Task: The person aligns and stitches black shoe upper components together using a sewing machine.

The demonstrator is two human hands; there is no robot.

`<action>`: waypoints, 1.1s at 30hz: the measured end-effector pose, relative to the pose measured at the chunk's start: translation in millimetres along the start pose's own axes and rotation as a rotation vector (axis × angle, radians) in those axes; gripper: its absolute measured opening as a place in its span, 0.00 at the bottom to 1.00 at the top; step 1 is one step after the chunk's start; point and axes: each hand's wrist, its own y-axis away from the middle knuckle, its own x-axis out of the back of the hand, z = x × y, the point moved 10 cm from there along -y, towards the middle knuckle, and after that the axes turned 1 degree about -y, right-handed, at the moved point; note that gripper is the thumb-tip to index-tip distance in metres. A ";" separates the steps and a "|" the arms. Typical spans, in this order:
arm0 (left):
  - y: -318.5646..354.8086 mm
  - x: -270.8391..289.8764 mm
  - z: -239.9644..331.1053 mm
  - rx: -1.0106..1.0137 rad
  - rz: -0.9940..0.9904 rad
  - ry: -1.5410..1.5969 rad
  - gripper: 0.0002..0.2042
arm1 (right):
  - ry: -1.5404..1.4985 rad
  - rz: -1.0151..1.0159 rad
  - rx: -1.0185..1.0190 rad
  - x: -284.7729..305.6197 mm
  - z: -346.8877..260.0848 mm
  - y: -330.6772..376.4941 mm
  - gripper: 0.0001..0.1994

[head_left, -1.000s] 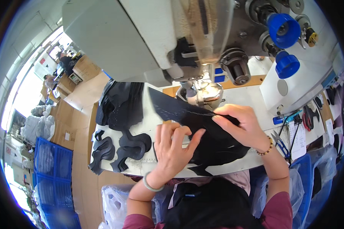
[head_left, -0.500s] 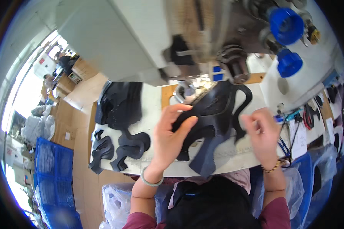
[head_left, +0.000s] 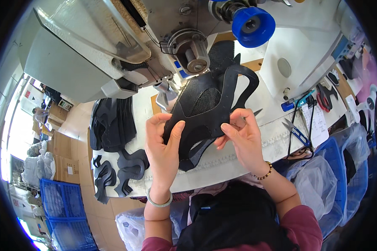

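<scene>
A black shoe upper piece (head_left: pixel 207 111) with a mesh panel is held up above the white worktable (head_left: pixel 238 161), just below the sewing machine (head_left: pixel 113 46). It is pinched at 1 edge by the left hand (head_left: pixel 165 144) and at the other by the right hand (head_left: pixel 243 136). Black cut pieces (head_left: pixel 117 167) are stacked to the left; scissors (head_left: pixel 297 131) lie to the right.

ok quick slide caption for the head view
Both hands, left hand and right hand, hold a black shoe upper up before the sewing machine.
</scene>
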 end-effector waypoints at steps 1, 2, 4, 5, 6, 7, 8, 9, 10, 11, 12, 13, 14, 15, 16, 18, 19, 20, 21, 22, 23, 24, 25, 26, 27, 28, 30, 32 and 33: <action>0.2 0.2 -2.2 -0.014 -0.004 0.012 0.11 | -0.011 -0.002 -0.007 -1.4 -0.6 0.1 0.12; 0.4 0.5 -2.4 -0.028 -0.007 0.024 0.11 | -0.022 -0.005 -0.015 -2.5 -0.6 0.3 0.12; 0.4 0.4 -2.5 -0.019 -0.021 0.030 0.11 | -0.010 -0.008 -0.007 -3.1 -1.1 0.8 0.12; 0.1 0.0 -3.2 -0.008 -0.031 0.036 0.10 | 0.001 -0.015 -0.002 -3.9 -1.3 0.9 0.12; -0.3 1.0 -2.8 -0.009 -0.032 0.036 0.10 | 0.001 -0.013 -0.001 -4.3 -1.4 1.1 0.12; -0.9 0.6 -3.9 0.004 -0.050 0.044 0.10 | 0.010 -0.018 0.010 -5.4 -2.2 1.2 0.12; -1.3 -0.3 -5.2 0.017 -0.068 0.052 0.10 | 0.019 -0.023 0.020 -6.3 -3.1 1.4 0.12; -1.7 0.4 -6.6 0.016 -0.068 0.052 0.10 | 0.018 -0.024 0.021 -6.7 -2.8 1.5 0.12; -2.0 0.2 -10.4 0.022 -0.073 0.077 0.11 | 0.026 -0.019 0.025 -6.4 -2.6 1.8 0.12; -2.2 0.2 -13.4 0.029 -0.078 0.102 0.11 | 0.034 -0.013 0.030 -6.1 -2.4 2.2 0.12; -2.4 0.2 -14.1 0.027 -0.081 0.103 0.11 | 0.034 -0.011 0.032 -5.8 -2.5 2.3 0.12; -2.3 0.8 -13.4 0.012 -0.080 0.043 0.10 | 0.048 -0.006 0.041 -5.1 -3.3 2.6 0.13; -2.0 0.7 -12.6 -0.004 -0.080 -0.017 0.10 | 0.061 0.000 0.050 -4.5 -4.1 3.1 0.14; -1.8 -2.6 -13.4 -0.006 -0.090 -0.014 0.10 | 0.063 0.009 0.055 -5.2 -3.3 4.0 0.14; -1.4 -2.3 -10.1 -0.045 -0.055 0.011 0.10 | 0.063 0.040 0.107 -6.0 -6.4 5.3 0.15; -0.9 -3.0 -6.3 -0.087 -0.028 0.039 0.10 | 0.064 0.078 0.165 -2.4 -9.4 8.0 0.16; -0.9 -1.7 -5.8 -0.088 -0.009 0.037 0.10 | 0.086 0.053 0.186 -3.2 -9.1 8.4 0.17; -1.3 -0.8 -5.6 -0.088 0.010 0.035 0.10 | 0.108 0.028 0.207 -4.5 -9.8 8.7 0.18; -1.2 -0.7 -5.8 -0.091 0.011 0.033 0.10 | 0.106 0.026 0.209 -4.9 -9.7 8.4 0.18; -1.2 -0.2 -6.3 -0.100 0.019 0.070 0.10 | 0.093 0.023 0.207 -5.3 -9.3 7.7 0.17; -1.5 0.4 -6.1 -0.109 0.028 0.107 0.11 | 0.080 0.019 0.204 -6.1 -8.7 6.9 0.17; -1.9 1.4 -6.3 -0.110 0.038 0.105 0.11 | 0.078 0.009 0.202 -6.8 -8.2 6.2 0.17; -2.5 0.3 -6.7 -0.108 0.030 0.084 0.11 | 0.067 0.018 0.183 -4.3 -6.8 5.7 0.16; -3.3 -0.9 -7.1 -0.105 0.023 0.063 0.11 | 0.057 0.026 0.164 -1.9 -5.6 5.0 0.16; -3.0 -1.4 -8.1 -0.091 0.022 0.100 0.12 | 0.054 0.004 0.157 -3.5 -5.4 4.7 0.16; -3.6 -1.9 -10.2 -0.089 0.009 0.139 0.12 | 0.067 -0.010 0.154 -3.9 -6.0 4.2 0.14; -4.1 -1.0 -9.5 -0.073 0.029 0.167 0.13 | 0.077 -0.053 0.140 -5.3 -9.3 -0.3 0.13; -5.4 6.4 -11.4 -0.099 0.060 0.174 0.15 | 0.127 -0.177 -0.040 -15.2 -1.8 -9.8 0.10; -5.8 7.4 -6.4 -0.156 0.053 0.137 0.18 | 0.141 -0.210 -0.139 -20.0 0.6 -15.4 0.10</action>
